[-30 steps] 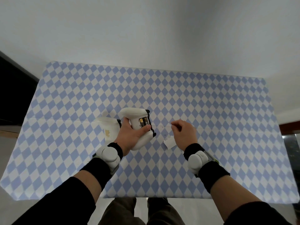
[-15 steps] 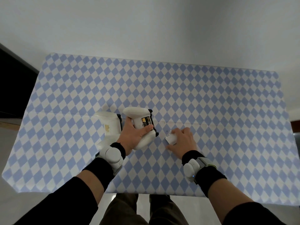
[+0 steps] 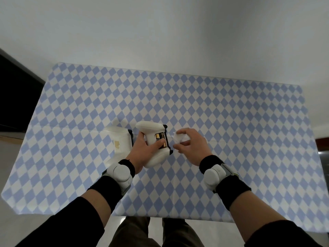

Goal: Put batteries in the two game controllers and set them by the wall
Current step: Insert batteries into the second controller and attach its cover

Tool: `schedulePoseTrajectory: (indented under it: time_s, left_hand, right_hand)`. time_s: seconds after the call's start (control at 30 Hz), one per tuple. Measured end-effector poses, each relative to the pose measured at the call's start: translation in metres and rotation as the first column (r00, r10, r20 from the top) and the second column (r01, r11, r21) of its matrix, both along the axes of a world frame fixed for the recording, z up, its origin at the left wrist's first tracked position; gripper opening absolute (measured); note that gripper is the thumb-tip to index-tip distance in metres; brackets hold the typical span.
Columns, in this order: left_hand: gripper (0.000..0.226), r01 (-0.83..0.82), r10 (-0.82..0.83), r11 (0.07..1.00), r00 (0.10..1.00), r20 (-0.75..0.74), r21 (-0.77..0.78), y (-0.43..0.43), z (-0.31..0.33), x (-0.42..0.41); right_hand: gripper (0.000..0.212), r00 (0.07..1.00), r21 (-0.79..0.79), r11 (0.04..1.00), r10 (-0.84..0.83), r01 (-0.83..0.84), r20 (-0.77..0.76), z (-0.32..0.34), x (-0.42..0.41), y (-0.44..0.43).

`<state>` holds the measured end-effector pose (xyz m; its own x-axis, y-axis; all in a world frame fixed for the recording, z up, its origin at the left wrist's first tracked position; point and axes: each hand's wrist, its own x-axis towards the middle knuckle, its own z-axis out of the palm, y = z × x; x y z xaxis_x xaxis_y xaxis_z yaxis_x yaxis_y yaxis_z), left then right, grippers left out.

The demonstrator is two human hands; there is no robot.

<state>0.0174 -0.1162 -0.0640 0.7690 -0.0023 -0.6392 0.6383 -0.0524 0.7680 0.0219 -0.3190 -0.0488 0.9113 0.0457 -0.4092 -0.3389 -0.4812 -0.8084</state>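
Note:
My left hand grips a white game controller held back side up, its open battery bay showing gold-labelled batteries under my thumb. A second white controller lies back side up on the table, just left of the held one. My right hand hovers right beside the held controller, its fingers pinched on a small white battery cover, which is blurred and partly hidden by the fingers.
The table wears a blue and white diamond-patterned cloth and stands against a pale wall at its far edge. A dark opening lies to the left. My legs show below the near edge.
My right hand came down on the white cover lying on the cloth, picked it up and brought it left toward the controller. The left hand kept its hold on the controller.

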Motion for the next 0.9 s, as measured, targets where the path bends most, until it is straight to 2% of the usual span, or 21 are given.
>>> schedulePoseTrajectory:
  time_s: [0.17,0.3,0.67,0.77,0.9]
  left_hand:
    - [0.053,-0.024,0.024,1.0,0.999,-0.022,-0.017,0.0,0.006,0.004]
    - [0.054,-0.032,0.032,0.999,0.999,-0.015,-0.009,0.003,0.01,0.009]
    - [0.051,-0.037,0.036,0.997,0.999,-0.005,-0.067,0.013,0.013,0.014]
    - [0.053,-0.004,0.006,0.996,1.0,0.02,-0.089,0.013,0.012,0.013]
    - [0.056,0.019,-0.017,0.998,0.999,0.034,-0.063,0.013,0.012,0.015]
  right_hand:
    - [0.035,0.992,0.041,0.992,0.116,-0.119,0.057,0.017,0.009,0.011]
    - [0.036,0.973,-0.002,0.982,0.186,-0.187,0.138,0.019,0.01,0.016]
    - [0.032,0.943,-0.064,0.967,0.253,-0.245,0.214,0.018,0.01,0.023]
    - [0.022,0.959,-0.042,0.978,0.207,-0.203,0.192,0.019,0.011,0.028]
    - [0.014,0.976,-0.064,0.997,0.063,-0.051,0.208,0.016,0.014,0.035]
